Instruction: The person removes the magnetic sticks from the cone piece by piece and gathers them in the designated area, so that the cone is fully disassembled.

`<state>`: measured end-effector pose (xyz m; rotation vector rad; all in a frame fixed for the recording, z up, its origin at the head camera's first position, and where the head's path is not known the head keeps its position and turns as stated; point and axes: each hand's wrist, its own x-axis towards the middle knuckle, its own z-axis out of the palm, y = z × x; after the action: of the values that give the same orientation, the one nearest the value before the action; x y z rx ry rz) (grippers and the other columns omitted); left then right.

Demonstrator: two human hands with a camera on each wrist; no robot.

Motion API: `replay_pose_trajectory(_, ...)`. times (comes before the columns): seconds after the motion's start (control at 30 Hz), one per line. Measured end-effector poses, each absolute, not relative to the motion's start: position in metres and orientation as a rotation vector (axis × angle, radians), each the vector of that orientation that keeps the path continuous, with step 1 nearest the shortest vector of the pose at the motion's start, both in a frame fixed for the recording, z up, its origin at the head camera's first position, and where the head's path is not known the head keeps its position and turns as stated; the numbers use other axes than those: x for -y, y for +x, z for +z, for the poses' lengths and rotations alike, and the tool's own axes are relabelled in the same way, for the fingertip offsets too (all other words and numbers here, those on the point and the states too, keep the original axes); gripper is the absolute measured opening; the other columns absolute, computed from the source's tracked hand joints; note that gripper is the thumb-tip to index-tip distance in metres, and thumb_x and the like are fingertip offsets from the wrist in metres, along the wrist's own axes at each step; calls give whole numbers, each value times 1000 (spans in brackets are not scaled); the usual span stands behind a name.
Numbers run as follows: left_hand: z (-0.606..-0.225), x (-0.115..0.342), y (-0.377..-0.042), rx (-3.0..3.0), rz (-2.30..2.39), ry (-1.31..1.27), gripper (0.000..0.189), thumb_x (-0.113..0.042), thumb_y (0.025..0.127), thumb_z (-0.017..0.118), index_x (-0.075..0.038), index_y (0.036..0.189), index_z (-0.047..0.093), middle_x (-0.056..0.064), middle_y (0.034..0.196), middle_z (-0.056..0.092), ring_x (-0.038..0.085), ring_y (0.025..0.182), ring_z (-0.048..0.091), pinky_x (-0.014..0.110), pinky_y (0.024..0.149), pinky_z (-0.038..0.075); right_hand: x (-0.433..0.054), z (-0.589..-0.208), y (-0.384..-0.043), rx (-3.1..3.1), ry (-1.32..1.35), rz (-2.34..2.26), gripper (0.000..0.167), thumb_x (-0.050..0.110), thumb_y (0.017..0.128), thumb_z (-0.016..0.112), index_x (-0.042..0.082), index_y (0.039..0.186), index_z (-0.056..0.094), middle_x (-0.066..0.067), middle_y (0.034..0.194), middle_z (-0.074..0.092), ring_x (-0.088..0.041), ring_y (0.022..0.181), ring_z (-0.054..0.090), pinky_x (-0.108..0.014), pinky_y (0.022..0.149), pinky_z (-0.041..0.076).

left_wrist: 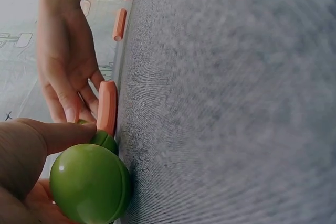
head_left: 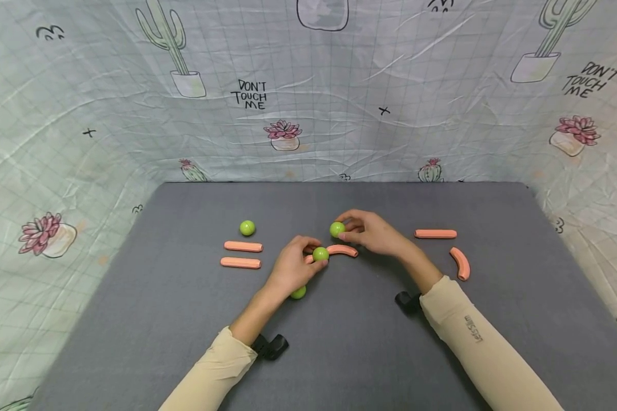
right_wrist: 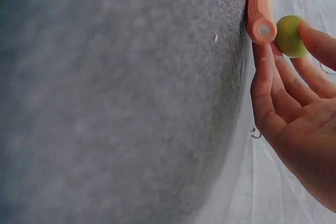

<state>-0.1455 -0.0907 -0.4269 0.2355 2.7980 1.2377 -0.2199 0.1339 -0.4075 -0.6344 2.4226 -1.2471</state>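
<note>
In the head view my left hand [head_left: 294, 264] pinches a green ball [head_left: 320, 254] between thumb and fingers, at the inner ends of two curved salmon-pink tubes. The right-hand curved tube [head_left: 342, 250] shows well; the left-hand curved tube [head_left: 308, 259] is mostly hidden by that hand and ball. My right hand [head_left: 371, 231] pinches another green ball [head_left: 337, 229] just behind the curved tube, thumb on its near side. A third green ball [head_left: 298, 293] lies beside my left wrist, partly covered by it; the left wrist view shows this ball [left_wrist: 90, 184] large and close.
Left on the grey table [head_left: 349, 354] lie a green ball [head_left: 247, 228], a straight tube [head_left: 243, 246] and a parallel straight tube [head_left: 240, 262]. To the right are one straight tube [head_left: 435, 234] and one curved tube [head_left: 460, 264]. A printed curtain [head_left: 339, 142] hangs behind.
</note>
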Motion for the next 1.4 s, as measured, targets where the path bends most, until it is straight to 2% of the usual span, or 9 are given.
replay_pose_trajectory(0.27,-426,94,-143,-2832,1242,173,31,-22,89,85,-8,113,73,10,109,65,24,99,63,41,89,52,-118,-407,-228,-2436,-666,-1217,37,20,102,70,10,137,64,-16,128,69,-31,116,68,-44,94,57)
replay_pose_trajectory(0.47,-430,96,-143,-2835,1249,184,31,-23,88,86,-10,113,73,8,108,67,21,96,63,38,87,52,-106,-407,-234,-2431,-635,-1216,36,22,102,69,12,137,65,-14,129,68,-30,112,69,-39,82,60)
replay_pose_trajectory(0.9,-433,100,-144,-2779,1279,185,33,-25,90,84,-12,118,72,8,111,71,22,99,67,39,87,53,-74,-411,-246,-2408,-665,-1232,35,20,100,72,10,134,67,-14,126,68,-29,109,70,-31,77,58)
replay_pose_trajectory(1.2,-433,100,-146,-2773,1306,187,33,-24,89,85,-12,117,73,8,109,72,23,98,68,37,86,53,-58,-406,-258,-2416,-696,-1170,35,21,100,72,13,133,68,-12,125,68,-29,111,70,-34,81,57)
replay_pose_trajectory(1.4,-432,100,-145,-2767,1303,181,33,-24,89,84,-13,117,73,8,110,72,23,99,68,38,86,53,-51,-408,-265,-2417,-735,-1127,36,21,100,72,14,135,67,-12,128,69,-30,115,69,-39,91,57)
